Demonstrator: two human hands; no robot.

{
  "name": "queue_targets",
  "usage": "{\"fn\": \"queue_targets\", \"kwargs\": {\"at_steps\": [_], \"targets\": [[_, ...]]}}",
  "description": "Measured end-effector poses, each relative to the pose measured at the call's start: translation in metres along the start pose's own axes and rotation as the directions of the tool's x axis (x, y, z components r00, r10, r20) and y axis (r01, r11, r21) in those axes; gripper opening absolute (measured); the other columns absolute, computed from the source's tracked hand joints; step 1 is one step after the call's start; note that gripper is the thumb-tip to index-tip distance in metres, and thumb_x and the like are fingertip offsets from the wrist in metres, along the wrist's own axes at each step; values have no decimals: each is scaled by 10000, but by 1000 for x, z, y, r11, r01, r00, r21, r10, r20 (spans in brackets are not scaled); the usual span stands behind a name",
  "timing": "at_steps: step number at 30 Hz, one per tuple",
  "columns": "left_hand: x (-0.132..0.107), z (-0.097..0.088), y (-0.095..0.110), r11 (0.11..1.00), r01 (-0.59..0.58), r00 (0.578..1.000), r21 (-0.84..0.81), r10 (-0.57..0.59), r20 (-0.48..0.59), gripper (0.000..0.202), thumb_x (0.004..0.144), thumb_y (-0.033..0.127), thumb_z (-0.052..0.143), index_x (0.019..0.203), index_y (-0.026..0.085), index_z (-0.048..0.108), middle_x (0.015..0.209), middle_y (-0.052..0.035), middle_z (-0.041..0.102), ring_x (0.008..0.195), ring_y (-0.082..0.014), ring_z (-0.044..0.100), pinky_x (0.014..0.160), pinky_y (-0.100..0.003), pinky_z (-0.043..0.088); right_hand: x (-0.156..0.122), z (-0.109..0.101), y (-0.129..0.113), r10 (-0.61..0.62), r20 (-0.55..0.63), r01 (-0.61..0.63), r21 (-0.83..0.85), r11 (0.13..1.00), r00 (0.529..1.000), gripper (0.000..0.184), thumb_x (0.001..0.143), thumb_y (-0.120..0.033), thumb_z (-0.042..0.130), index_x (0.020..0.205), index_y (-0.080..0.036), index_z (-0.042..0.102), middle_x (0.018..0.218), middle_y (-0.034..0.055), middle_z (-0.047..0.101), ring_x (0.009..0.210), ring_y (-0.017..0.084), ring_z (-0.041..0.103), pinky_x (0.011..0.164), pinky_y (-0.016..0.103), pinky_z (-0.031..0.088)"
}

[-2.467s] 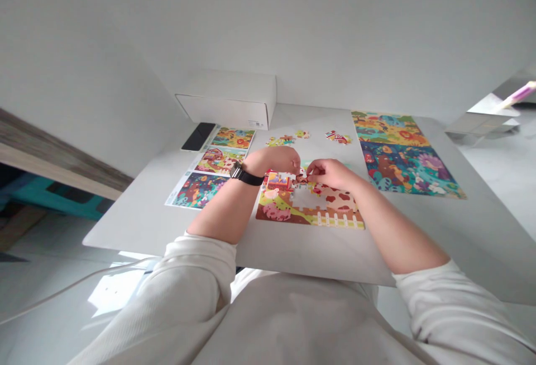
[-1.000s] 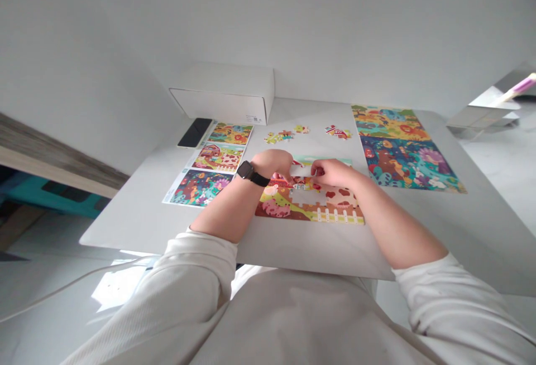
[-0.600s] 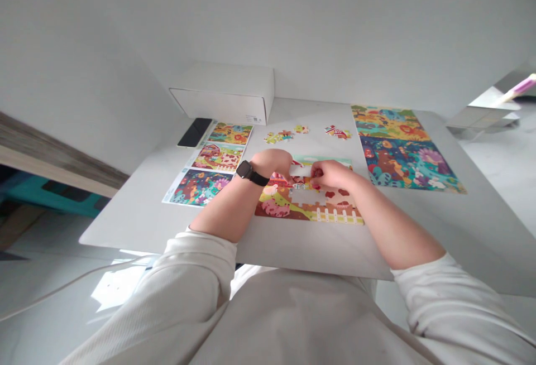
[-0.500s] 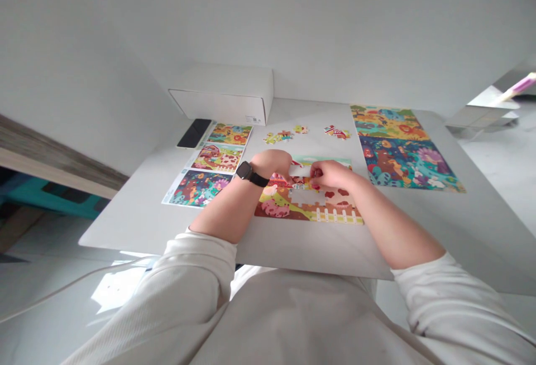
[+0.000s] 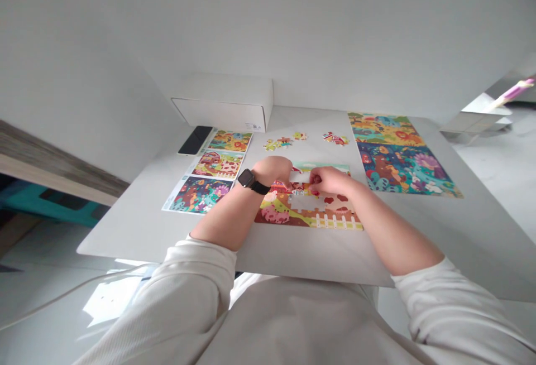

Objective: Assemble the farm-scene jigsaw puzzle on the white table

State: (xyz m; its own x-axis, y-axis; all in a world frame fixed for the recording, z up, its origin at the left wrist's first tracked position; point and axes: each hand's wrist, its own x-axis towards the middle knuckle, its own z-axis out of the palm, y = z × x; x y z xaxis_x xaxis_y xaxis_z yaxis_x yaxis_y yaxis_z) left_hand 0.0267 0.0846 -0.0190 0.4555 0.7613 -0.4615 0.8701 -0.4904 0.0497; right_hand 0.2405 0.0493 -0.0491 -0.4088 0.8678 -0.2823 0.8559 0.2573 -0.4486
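A partly assembled jigsaw puzzle [image 5: 276, 214] of a farm scene, with a pink pig, a cow-patterned area and a white fence, lies in front of me. Gaps in its middle show the white table. My left hand [image 5: 274, 171], with a black watch [image 5: 246, 178] on the wrist, bends down over the puzzle's left side by the red barn pieces [image 5: 285, 186]. Its fingers curl inward, and their tips are mostly hidden. Across the gap, my right hand [image 5: 329, 179] pinches a small reddish puzzle piece [image 5: 315, 192] at the puzzle's middle.
Loose puzzle pieces [image 5: 278, 143] lie behind the puzzle, with another small group [image 5: 335, 138] to their right. A reference sheet [image 5: 203, 193] and a phone [image 5: 195, 140] are at left. A white box [image 5: 220, 114] stands behind them. Two joined picture puzzles [image 5: 404, 155] lie at right.
The whole view has tilted slightly, so the table appears a little lower. Both hands stay over the same part of the puzzle, with only slight finger movement.
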Motion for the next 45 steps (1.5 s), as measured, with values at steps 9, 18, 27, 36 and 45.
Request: {"fn": "queue_targets", "kwargs": {"at_steps": [9, 18, 27, 36, 45], "targets": [[-11, -23, -55, 964, 69, 957, -258, -137, -255, 256, 905, 183, 550, 995, 180, 789, 880, -82, 808, 790, -197, 718, 680, -270, 469, 3, 7, 0, 35, -29, -35, -6, 999, 999, 218, 831, -322, 808, 1009, -239, 711, 874, 0, 748, 725, 169, 637, 600, 269, 350], [5, 2, -105, 828, 271, 642, -491, -536, -548, 354, 939, 407, 629, 1219, 204, 704, 1161, -112, 775, 1103, -277, 703, 904, -349, 526, 2, 6, -2, 30, -25, -30, 16, 999, 999, 227, 885, -398, 764, 1044, -248, 704, 835, 1, 741, 710, 177, 628, 611, 284, 358], [38, 31, -88, 846, 349, 686, -402, -523, -506, 546, 924, 540, 637, 1291, 142, 704, 1355, -226, 640, 1308, -395, 596, 1062, -441, 482, 3, 5, -4, 54, -18, -54, 18, 998, 998, 185, 944, -426, 712, 955, -246, 670, 886, 25, 768, 746, 186, 647, 615, 288, 357], [43, 30, -106, 848, 299, 725, -437, -500, -473, 392, 871, 322, 696, 1216, 138, 723, 1282, -202, 705, 1192, -320, 669, 996, -362, 508, 6, 7, 1, 70, -13, -70, 32, 997, 997, 186, 949, -436, 708, 988, -254, 697, 971, 33, 787, 777, 189, 660, 629, 287, 378], [41, 29, -120, 829, 314, 738, -464, -520, -430, 616, 778, 257, 796, 1363, 170, 623, 1335, -161, 691, 1117, -264, 689, 911, -312, 540, 4, 4, 0, 62, -7, -62, 20, 998, 998, 199, 951, -448, 697, 1003, -256, 700, 1009, 30, 788, 786, 181, 664, 625, 281, 366]]}}
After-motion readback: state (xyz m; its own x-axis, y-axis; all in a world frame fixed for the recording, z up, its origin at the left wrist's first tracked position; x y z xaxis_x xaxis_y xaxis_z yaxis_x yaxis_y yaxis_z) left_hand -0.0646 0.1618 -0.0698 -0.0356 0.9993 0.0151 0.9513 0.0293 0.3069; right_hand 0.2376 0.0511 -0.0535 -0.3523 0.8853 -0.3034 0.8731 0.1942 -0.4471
